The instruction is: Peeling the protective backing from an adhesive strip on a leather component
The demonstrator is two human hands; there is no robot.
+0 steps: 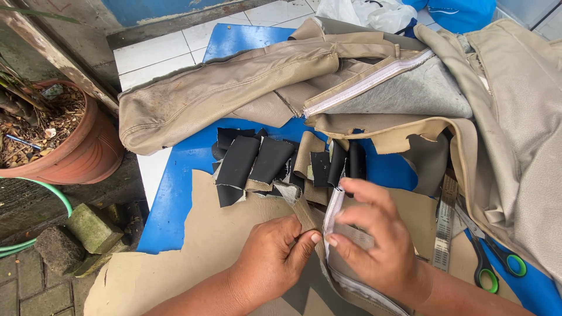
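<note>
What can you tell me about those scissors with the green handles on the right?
The scissors lie flat near the right edge of the blue table, just beyond the right hand, which does not touch them. Their two loop handles are black lined with green and point toward the person. The metal blades run up and away, partly tucked under the beige cover. A metal ruler lies beside them.
</note>
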